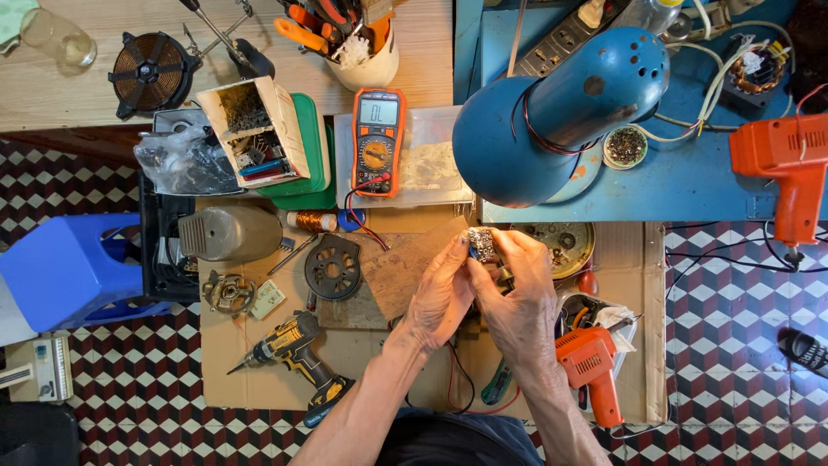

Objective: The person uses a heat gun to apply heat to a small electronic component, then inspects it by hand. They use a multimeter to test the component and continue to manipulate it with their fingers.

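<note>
Over the cardboard-covered bench (259, 380), both hands pinch one small metal part (482, 244). Left hand (442, 293) and right hand (519, 298) touch, beneath a blue lamp (552, 121).

Grey multimeter screen (379, 111); open white carton (254, 129) leftward.

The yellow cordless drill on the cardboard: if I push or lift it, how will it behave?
The yellow cordless drill lies on its side on the cardboard, so it would probably slide, not roll. Its battery base looks bulky, so it is likely heavy at that end and may swing down if lifted by the nose. The bit looks thin; best avoid pushing there.
</note>
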